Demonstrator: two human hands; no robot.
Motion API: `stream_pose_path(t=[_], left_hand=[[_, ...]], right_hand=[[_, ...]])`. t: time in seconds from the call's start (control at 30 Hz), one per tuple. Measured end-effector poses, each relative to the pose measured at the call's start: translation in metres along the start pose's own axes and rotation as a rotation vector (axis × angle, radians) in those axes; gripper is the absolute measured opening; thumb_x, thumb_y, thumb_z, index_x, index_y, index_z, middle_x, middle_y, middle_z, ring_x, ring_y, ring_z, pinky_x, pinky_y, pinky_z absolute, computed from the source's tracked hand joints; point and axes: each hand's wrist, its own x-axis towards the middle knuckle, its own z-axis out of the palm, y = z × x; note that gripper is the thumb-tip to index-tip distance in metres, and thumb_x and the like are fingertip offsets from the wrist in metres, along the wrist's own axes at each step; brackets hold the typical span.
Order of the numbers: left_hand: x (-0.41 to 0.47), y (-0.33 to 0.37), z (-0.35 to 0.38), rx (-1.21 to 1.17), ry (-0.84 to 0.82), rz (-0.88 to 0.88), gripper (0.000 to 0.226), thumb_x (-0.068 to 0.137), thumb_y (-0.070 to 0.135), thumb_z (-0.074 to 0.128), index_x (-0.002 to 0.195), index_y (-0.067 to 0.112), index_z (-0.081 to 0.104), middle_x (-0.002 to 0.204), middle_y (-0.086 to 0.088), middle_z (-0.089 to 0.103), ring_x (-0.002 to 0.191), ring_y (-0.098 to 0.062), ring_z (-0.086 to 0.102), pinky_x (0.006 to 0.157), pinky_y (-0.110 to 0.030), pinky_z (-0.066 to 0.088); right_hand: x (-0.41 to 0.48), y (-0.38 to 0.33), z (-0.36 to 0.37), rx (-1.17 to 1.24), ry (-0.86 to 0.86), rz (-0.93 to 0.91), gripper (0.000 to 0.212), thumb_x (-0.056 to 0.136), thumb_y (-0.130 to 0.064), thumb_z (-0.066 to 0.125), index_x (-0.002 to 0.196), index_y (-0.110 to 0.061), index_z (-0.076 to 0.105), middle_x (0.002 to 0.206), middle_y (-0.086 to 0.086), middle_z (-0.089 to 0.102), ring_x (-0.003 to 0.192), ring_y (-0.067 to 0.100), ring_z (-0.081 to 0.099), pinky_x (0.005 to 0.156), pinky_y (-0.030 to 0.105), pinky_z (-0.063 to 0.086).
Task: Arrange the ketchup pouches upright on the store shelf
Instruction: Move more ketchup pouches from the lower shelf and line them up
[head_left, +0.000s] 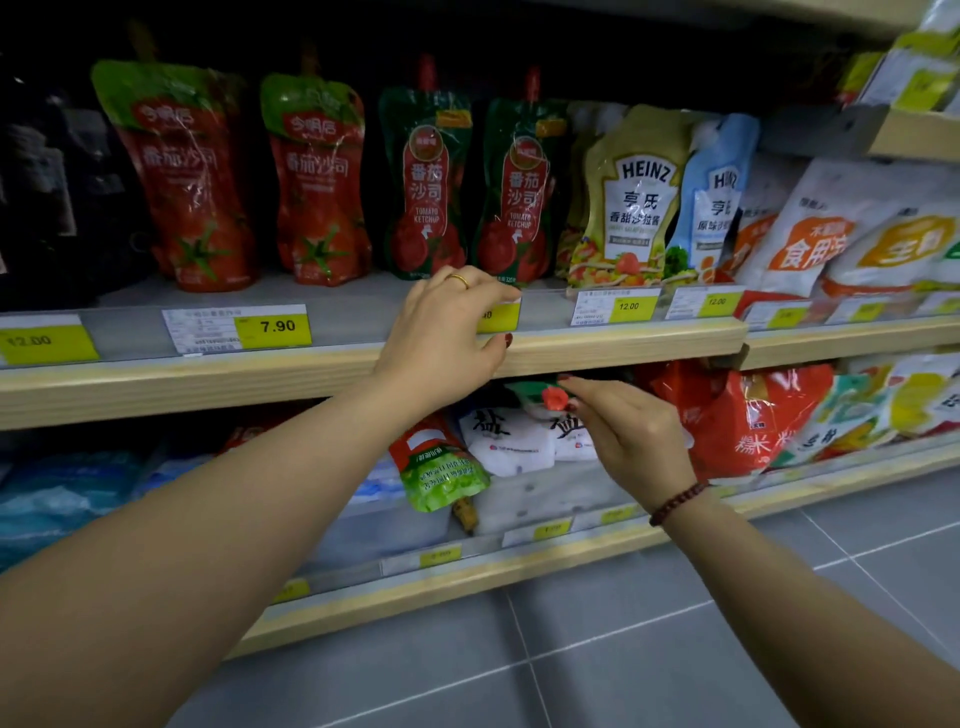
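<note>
Four ketchup pouches stand upright on the upper shelf (337, 306): two red ones with green tops (182, 176) (317, 182) and two dark green ones (426, 182) (519, 187). My left hand (452, 332) rests on that shelf's front edge, with fingers over the price rail (498, 317) and thumb under it. Below the shelf, my right hand (623, 436) pinches the red cap of a green-topped pouch (535, 395); most of its body is hidden. Another red and green pouch (436, 467) lies upside down on the lower shelf beneath my left wrist.
Two Heinz dressing pouches (628, 197) (717, 197) stand right of the ketchup, then white bags (810, 228). White salt bags (509, 436) and a red flour bag (753, 421) fill the lower shelf. Grey tiled floor (571, 649) lies below.
</note>
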Motion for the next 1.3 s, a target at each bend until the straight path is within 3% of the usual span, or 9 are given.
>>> stream_pose_path(t=[0.17, 0.37, 0.57, 0.7, 0.83, 0.97, 1.07, 1.2, 1.3], left_hand=[[0.012, 0.003, -0.009, -0.093, -0.091, -0.072, 0.037, 0.078, 0.019, 0.065, 0.114, 0.02, 0.063, 0.114, -0.003, 0.061, 0.11, -0.022, 0.052, 0.096, -0.039, 0.04], [0.021, 0.01, -0.022, -0.337, -0.087, -0.184, 0.02, 0.087, 0.022, 0.059, 0.104, 0.017, 0.069, 0.101, 0.003, 0.068, 0.097, -0.01, 0.058, 0.085, -0.023, 0.041], [0.03, 0.027, -0.041, -0.91, -0.314, -0.232, 0.02, 0.085, 0.024, 0.06, 0.105, 0.02, 0.064, 0.101, 0.007, 0.068, 0.09, 0.0, 0.065, 0.074, -0.014, 0.052], [0.035, 0.024, -0.038, -0.957, -0.299, -0.251, 0.041, 0.071, 0.013, 0.076, 0.103, 0.031, 0.059, 0.1, 0.011, 0.067, 0.089, 0.0, 0.066, 0.076, -0.018, 0.055], [0.044, 0.019, -0.041, -0.985, -0.226, -0.289, 0.036, 0.067, 0.011, 0.079, 0.094, 0.03, 0.064, 0.088, 0.011, 0.073, 0.084, -0.005, 0.069, 0.067, -0.017, 0.054], [0.045, 0.012, -0.049, -1.008, -0.222, -0.347, 0.032, 0.066, 0.01, 0.08, 0.093, 0.023, 0.069, 0.088, 0.007, 0.075, 0.084, -0.011, 0.071, 0.067, -0.022, 0.056], [0.042, 0.003, -0.059, -1.017, -0.208, -0.408, 0.032, 0.066, 0.011, 0.08, 0.095, 0.022, 0.069, 0.089, 0.003, 0.076, 0.083, -0.014, 0.072, 0.063, -0.021, 0.056], [0.04, -0.011, -0.077, -1.013, -0.142, -0.486, 0.029, 0.067, 0.014, 0.079, 0.093, 0.021, 0.069, 0.087, 0.003, 0.076, 0.08, -0.014, 0.072, 0.06, -0.019, 0.055], [0.04, -0.024, -0.094, -0.989, -0.079, -0.535, 0.034, 0.067, 0.015, 0.078, 0.099, 0.017, 0.068, 0.095, -0.004, 0.075, 0.089, -0.021, 0.071, 0.078, -0.032, 0.057]], right_hand=[[0.04, 0.002, -0.018, -0.015, 0.014, 0.038, 0.016, 0.087, -0.011, 0.058, 0.093, -0.001, 0.069, 0.077, 0.011, 0.072, 0.064, 0.017, 0.063, 0.062, 0.022, 0.05], [0.084, 0.005, -0.048, 0.226, 0.044, 0.335, 0.013, 0.087, -0.006, 0.059, 0.092, -0.001, 0.07, 0.072, -0.009, 0.064, 0.064, 0.005, 0.058, 0.056, 0.01, 0.046], [0.143, -0.005, -0.062, 0.53, 0.123, 0.413, 0.015, 0.09, -0.014, 0.057, 0.081, -0.008, 0.069, 0.073, 0.009, 0.068, 0.064, 0.015, 0.065, 0.053, 0.03, 0.054], [0.178, -0.01, -0.063, 0.558, 0.163, 0.408, 0.013, 0.089, -0.013, 0.059, 0.081, -0.011, 0.069, 0.07, 0.008, 0.066, 0.066, 0.019, 0.061, 0.06, 0.039, 0.052], [0.199, -0.014, -0.06, 0.527, 0.148, 0.415, 0.015, 0.088, -0.012, 0.06, 0.081, -0.003, 0.07, 0.075, 0.013, 0.069, 0.069, 0.02, 0.063, 0.064, 0.041, 0.053], [0.206, -0.016, -0.057, 0.613, 0.079, 0.551, 0.016, 0.087, -0.023, 0.062, 0.085, -0.008, 0.067, 0.076, 0.006, 0.07, 0.068, 0.012, 0.066, 0.059, 0.032, 0.055], [0.197, -0.018, -0.049, 0.776, -0.012, 0.697, 0.043, 0.08, -0.036, 0.066, 0.11, -0.007, 0.059, 0.089, -0.002, 0.065, 0.068, -0.004, 0.062, 0.054, 0.019, 0.052], [0.17, -0.03, -0.034, 0.885, -0.292, 0.769, 0.073, 0.058, -0.045, 0.073, 0.121, -0.014, 0.051, 0.108, 0.004, 0.065, 0.087, 0.009, 0.068, 0.064, 0.021, 0.054], [0.159, -0.051, -0.015, 0.934, -0.401, 0.734, 0.071, 0.054, -0.044, 0.077, 0.117, -0.021, 0.054, 0.107, 0.003, 0.066, 0.086, 0.01, 0.068, 0.064, 0.022, 0.055]])
